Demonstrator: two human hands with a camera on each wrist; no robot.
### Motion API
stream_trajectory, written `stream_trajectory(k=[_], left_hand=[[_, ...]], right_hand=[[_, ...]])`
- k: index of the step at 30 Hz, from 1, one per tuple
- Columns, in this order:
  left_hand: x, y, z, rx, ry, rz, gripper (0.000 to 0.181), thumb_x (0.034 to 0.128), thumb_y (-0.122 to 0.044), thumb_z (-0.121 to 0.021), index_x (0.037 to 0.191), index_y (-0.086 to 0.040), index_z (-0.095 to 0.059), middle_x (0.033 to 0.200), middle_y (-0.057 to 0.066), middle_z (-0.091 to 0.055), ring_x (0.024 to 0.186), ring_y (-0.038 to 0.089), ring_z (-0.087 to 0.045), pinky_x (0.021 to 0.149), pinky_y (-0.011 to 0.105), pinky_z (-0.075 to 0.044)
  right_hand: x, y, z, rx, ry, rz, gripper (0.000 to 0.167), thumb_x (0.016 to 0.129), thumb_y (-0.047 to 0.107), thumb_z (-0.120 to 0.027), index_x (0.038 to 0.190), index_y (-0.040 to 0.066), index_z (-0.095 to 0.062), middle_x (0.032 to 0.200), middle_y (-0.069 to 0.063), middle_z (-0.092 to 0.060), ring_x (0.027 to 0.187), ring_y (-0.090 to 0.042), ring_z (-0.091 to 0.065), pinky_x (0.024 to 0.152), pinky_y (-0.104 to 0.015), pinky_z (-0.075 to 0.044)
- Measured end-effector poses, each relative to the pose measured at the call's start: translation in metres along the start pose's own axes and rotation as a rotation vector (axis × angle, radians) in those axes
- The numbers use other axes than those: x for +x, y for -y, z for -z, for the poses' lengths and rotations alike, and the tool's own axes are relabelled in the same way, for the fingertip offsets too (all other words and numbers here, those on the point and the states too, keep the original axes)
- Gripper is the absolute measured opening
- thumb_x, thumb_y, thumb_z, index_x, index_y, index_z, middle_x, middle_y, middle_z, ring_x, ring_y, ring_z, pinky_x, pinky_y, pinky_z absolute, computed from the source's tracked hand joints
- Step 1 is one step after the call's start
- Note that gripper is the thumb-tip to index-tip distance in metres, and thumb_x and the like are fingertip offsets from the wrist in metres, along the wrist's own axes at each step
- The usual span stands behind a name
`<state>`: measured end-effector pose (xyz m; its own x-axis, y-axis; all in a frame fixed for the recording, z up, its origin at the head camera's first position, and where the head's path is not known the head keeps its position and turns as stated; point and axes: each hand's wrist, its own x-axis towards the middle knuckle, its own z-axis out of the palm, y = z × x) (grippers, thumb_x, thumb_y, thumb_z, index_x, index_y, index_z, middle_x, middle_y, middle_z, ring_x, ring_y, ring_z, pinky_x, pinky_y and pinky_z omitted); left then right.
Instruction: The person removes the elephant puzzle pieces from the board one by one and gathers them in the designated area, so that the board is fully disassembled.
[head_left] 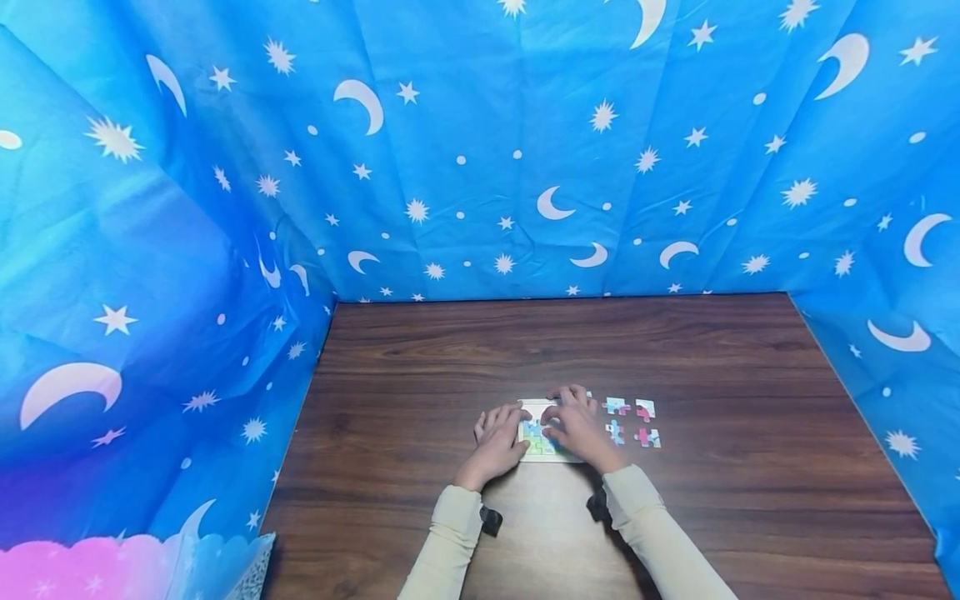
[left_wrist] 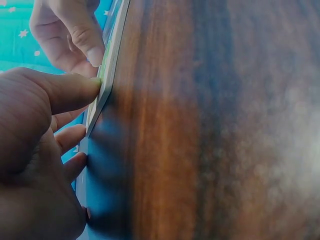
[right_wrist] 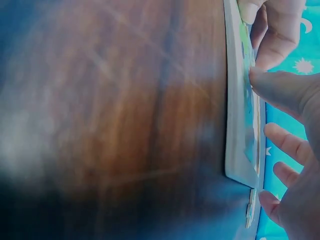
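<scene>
A jigsaw puzzle board with a pale border lies flat on the table, part-covered by both hands. Green and blue jigsaw pieces show in its left half. My left hand rests over the board's left edge. Its thumb touches the green pieces near the front border, and its other fingers spread by the side. From the right, my right hand reaches over the board, thumb pressing on the puzzle surface. Its palm hides the board's right half. No loose piece shows between the fingers of either hand.
Several loose jigsaw pieces in pink, white and blue lie right of the board, close to my right hand. Dark wood-grain table surrounds everything. A blue cloth with moons and stars hangs behind and at both sides.
</scene>
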<state>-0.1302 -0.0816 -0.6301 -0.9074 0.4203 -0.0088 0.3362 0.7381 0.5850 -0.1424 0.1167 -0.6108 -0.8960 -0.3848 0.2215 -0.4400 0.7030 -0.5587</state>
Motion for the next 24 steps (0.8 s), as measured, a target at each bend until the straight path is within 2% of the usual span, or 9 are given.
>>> stream_trajectory(k=[6,12,18,24], left_hand=[[0.001,0.001,-0.001,-0.010,0.004,0.008,0.040,0.0912,-0.015,-0.066,0.130,-0.013,-0.056,0.151,0.012,-0.043,0.137,0.037,-0.035,0.108,0.069,-0.015],[0.001,0.000,-0.001,-0.003,-0.001,-0.010,0.044,0.0909,-0.015,-0.066,0.133,-0.012,-0.054,0.150,0.014,-0.044,0.134,0.039,-0.036,0.106,0.070,-0.017],[0.002,-0.002,0.001,-0.004,0.036,0.002,0.048,0.0933,-0.017,-0.065,0.140,-0.013,-0.052,0.153,0.013,-0.042,0.137,0.037,-0.034,0.109,0.069,-0.016],[0.001,-0.003,0.006,-0.008,0.042,0.017,0.053,0.0929,-0.014,-0.066,0.143,-0.013,-0.050,0.153,0.012,-0.043,0.139,0.035,-0.033,0.110,0.067,-0.014]], right_hand=[[0.003,0.000,-0.003,0.003,-0.001,0.007,0.011,0.078,0.007,-0.083,0.080,0.011,-0.072,0.122,-0.021,-0.058,0.123,-0.049,-0.037,0.091,-0.067,-0.030],[0.002,-0.001,-0.002,0.000,0.001,0.016,0.012,0.080,0.008,-0.082,0.078,0.012,-0.071,0.122,-0.021,-0.058,0.124,-0.047,-0.038,0.090,-0.066,-0.031],[0.000,-0.002,0.005,0.017,-0.014,0.043,0.012,0.081,0.011,-0.082,0.080,0.012,-0.070,0.123,-0.022,-0.058,0.123,-0.049,-0.038,0.090,-0.066,-0.030],[-0.007,-0.008,0.016,0.026,-0.037,0.017,0.013,0.081,0.012,-0.082,0.080,0.014,-0.070,0.125,-0.022,-0.058,0.124,-0.048,-0.038,0.092,-0.065,-0.031]])
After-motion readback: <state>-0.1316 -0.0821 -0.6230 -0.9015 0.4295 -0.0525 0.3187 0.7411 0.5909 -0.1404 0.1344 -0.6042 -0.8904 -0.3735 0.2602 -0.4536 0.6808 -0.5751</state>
